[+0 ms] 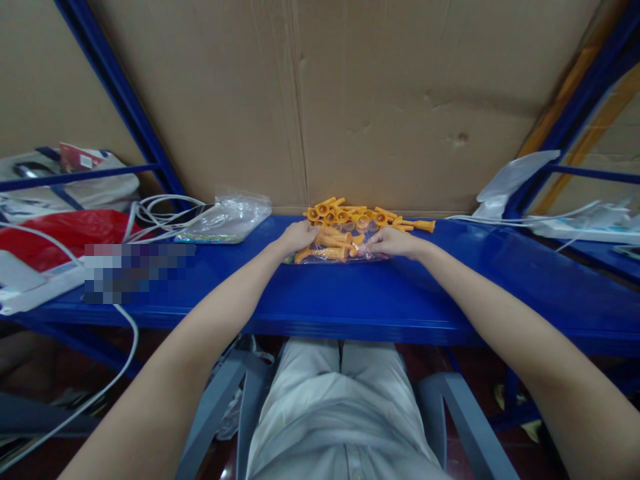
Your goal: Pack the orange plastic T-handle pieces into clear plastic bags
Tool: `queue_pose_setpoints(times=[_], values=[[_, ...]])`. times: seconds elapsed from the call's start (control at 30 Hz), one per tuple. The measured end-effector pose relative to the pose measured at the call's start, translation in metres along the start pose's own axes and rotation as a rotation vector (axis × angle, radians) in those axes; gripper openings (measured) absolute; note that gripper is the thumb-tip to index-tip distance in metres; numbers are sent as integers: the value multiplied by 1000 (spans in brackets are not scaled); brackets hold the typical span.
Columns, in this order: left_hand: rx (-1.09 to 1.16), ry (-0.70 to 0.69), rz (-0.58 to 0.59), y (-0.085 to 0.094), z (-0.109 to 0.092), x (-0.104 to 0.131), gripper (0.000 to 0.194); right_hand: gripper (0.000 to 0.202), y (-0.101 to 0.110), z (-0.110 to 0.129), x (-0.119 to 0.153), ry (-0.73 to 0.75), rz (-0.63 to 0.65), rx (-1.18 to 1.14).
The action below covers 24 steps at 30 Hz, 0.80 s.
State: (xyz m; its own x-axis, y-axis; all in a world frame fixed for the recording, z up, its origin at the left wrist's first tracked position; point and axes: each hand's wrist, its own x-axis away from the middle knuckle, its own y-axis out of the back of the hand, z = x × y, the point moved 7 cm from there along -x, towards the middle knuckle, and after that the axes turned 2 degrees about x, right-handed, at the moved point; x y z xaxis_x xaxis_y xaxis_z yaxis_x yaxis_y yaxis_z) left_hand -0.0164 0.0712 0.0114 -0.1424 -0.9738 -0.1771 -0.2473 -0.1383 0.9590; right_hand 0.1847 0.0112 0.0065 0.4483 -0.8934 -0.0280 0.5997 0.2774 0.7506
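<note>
A clear plastic bag lies on the blue tabletop with several orange plastic pieces inside it. My left hand pinches the bag's left side, its fingertips partly hidden. On the other side my right hand has its thumb and fingers closed on the bag's right edge. Just behind the bag, against the cardboard, is a heap of loose orange trumpet-shaped plastic pieces, hollow and flared at one end. One such orange piece lies at the heap's right end.
Left of my hands lies a clear plastic packet. Farther left are white cables, a red bag and a white power strip. At right stands a white power strip. A cardboard panel closes the back of the blue table.
</note>
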Motion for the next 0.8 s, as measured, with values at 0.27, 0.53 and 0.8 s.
queue_pose_setpoints(times=[0.27,0.53,0.8], values=[[10,-40,-6,-2,2,-4,39,43,0,-9,-7,9,-81,-17],[84,-170,-105,6,-9,1,22,34,-5,-13,-15,26,-94,125],[190,-283,-87,6,-23,7,21,42,-4,-20,-24,188,-179,131]])
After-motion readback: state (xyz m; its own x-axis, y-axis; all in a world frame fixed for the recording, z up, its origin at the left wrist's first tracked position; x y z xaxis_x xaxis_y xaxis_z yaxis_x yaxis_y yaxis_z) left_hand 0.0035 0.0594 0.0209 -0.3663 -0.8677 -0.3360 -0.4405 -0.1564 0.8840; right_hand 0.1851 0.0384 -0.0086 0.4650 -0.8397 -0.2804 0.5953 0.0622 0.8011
